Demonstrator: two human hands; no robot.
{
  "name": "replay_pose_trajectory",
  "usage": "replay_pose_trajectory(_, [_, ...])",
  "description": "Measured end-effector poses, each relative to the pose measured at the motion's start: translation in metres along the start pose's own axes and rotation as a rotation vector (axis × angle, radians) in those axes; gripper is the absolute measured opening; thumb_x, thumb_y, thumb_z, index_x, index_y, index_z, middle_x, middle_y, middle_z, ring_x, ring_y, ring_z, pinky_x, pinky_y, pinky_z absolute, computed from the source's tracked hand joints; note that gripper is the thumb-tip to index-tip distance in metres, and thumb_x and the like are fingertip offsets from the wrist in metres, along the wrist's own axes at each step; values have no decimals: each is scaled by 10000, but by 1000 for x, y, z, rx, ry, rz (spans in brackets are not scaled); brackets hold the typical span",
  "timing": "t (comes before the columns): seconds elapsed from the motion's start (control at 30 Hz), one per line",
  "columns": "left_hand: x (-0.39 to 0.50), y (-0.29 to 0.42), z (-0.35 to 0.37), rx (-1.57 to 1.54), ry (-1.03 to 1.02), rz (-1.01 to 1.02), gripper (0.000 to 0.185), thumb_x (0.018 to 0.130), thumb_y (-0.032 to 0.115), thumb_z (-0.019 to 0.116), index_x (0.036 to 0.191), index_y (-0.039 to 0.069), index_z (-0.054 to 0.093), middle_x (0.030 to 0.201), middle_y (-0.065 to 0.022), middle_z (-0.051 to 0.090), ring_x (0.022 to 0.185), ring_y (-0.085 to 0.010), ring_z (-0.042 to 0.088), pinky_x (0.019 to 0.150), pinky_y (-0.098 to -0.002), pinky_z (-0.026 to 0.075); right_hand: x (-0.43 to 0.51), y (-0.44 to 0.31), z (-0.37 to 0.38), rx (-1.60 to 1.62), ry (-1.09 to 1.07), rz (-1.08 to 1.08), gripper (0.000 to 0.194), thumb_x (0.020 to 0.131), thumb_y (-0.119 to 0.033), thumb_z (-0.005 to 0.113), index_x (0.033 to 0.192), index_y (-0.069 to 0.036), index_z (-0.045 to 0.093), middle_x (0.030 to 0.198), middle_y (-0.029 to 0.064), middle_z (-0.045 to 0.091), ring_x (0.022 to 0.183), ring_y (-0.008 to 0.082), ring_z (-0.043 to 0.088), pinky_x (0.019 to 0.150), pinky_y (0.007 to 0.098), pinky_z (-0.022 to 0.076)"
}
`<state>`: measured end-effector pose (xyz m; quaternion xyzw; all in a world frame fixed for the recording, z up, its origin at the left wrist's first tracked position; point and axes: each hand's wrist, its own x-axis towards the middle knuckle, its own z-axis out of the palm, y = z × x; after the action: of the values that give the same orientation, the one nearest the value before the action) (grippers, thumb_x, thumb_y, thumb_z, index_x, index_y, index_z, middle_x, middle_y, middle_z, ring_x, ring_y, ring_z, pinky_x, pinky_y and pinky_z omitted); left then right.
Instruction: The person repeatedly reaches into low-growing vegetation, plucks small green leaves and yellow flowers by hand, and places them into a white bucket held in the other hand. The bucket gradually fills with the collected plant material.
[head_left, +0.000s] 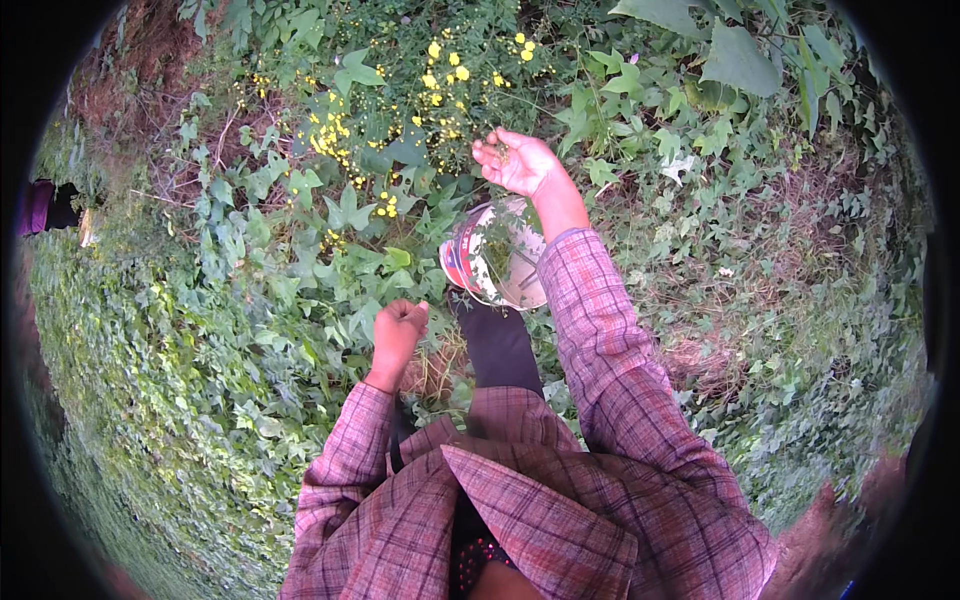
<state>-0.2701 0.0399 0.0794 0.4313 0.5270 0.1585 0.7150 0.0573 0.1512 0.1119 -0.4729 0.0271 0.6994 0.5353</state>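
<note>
My right hand (521, 165) is turned palm up at the lower edge of a clump of small yellow flowers (450, 71). Its fingers curl loosely around tiny yellowish-green plant bits (503, 154). Just below that wrist is a plastic bucket (459, 259) with a red and blue printed side bearing writing. Green leafy sprigs (495, 244) show at its mouth, and my right forearm overlaps its right rim. My left hand (400, 334) is closed in a fist above the leaves, lower left of the bucket and apart from it. Nothing shows in that fist; its inside is hidden.
My dark-clad leg (499, 345) stretches up to the bucket's base. Broad-leaved vines (262, 360) cover the ground on the left, and more leafy plants (622, 82) grow at upper right. Dry grass (705, 360) lies on the right. A purple and black object (49, 208) is at the far left rim.
</note>
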Motion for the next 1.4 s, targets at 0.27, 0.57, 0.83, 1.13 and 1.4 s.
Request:
replay_pose_trajectory(0.27, [15,54,22,-28,-108,-11,219,911,197,602,762,39,577,688,-28,604,602,-101,559,564,-228,446,-65,40,-13,31,-146,-102,213,975,-242,467,892,-62,544,1013,147,612,711,155,567,605,292,510])
replay_pose_trajectory(0.57, [112,171,104,-166,-459,-225,507,922,487,515,1016,-3,604,880,-99,677,656,-218,620,723,-360,530,-90,37,-20,170,-339,-54,222,971,-243,478,948,-41,566,962,134,614,670,130,532,595,266,493])
replay_pose_trajectory(0.83, [147,172,119,-97,-665,-34,284,931,204,565,1094,-27,599,967,-114,682,514,-37,468,511,-211,515,-82,44,-27,58,-267,-87,183,952,-250,530,1001,-76,558,855,60,588,666,162,577,530,274,496])
replay_pose_trajectory(1.13, [154,159,117,-6,-636,15,292,941,200,552,1104,-36,602,892,-108,683,659,-117,628,525,-207,515,-82,53,-20,201,-262,-125,178,938,-290,561,950,-113,547,893,68,592,677,146,572,521,241,467])
replay_pose_trajectory(1.4, [135,164,126,-165,-397,-32,292,968,111,446,1156,-110,469,955,-259,653,820,-313,675,593,-334,575,-90,74,-28,287,-364,3,195,951,-258,530,937,-64,529,830,25,466,623,90,472,516,183,402])
